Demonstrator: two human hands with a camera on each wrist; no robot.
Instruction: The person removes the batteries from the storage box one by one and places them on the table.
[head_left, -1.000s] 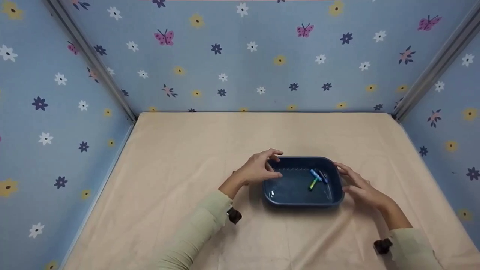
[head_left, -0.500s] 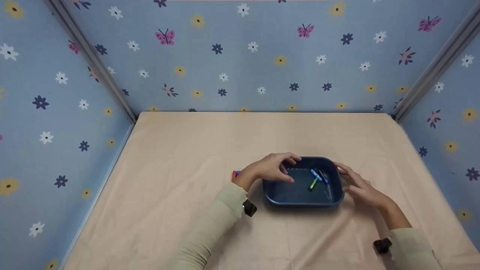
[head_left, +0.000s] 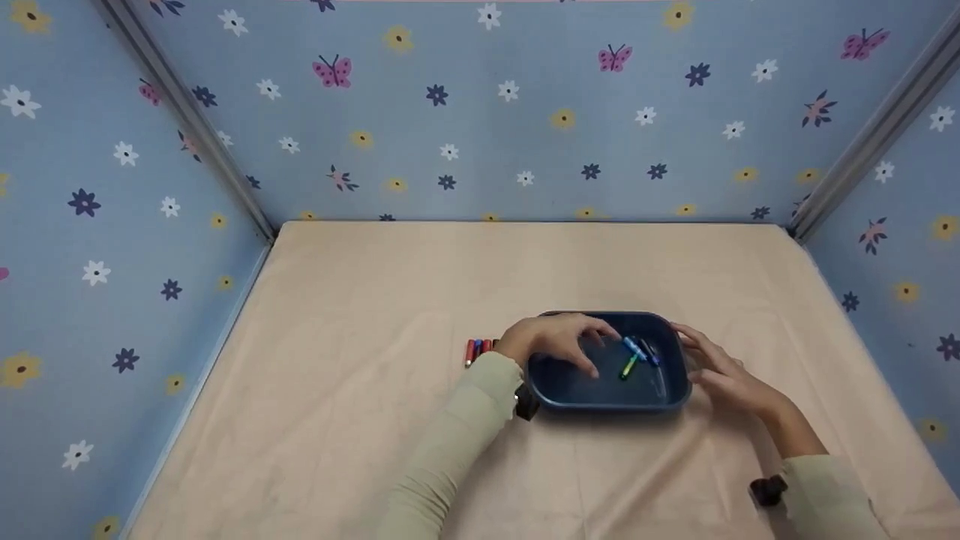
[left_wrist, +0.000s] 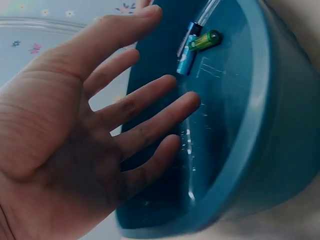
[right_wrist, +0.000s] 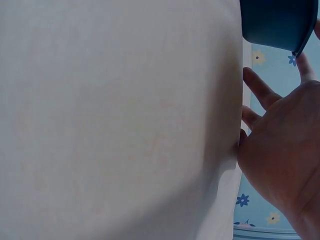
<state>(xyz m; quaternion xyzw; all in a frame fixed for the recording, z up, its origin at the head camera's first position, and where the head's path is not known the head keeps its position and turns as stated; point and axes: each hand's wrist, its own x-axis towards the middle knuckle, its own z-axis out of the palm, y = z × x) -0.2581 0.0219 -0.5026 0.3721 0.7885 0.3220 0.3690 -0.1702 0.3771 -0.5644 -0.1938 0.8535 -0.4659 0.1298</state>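
A dark blue rectangular bin (head_left: 611,407) stands on the cloth. Inside, towards its right end, lie a light blue battery (left_wrist: 186,60), a green battery (left_wrist: 205,41) and a dark blue battery (head_left: 651,354). My left hand (head_left: 559,337) hovers over the bin's left half, fingers spread and slightly bent, palm holding nothing; its fingertips are apart from the batteries. My right hand (head_left: 724,379) is at the bin's right end, fingertips touching or very near the rim. Left of the bin, partly behind my left wrist, red and blue batteries (head_left: 478,349) sit side by side.
A beige cloth (head_left: 337,375) with soft creases covers the table. Blue flowered panels (head_left: 480,112) enclose it at the back and both sides, with grey metal posts (head_left: 191,124) in the corners. Each wrist carries a small black camera (head_left: 768,491).
My left hand has moved right, from the bin's left rim to over its inside, uncovering the red and blue batteries behind the wrist. The right hand and the bin's contents stay put.
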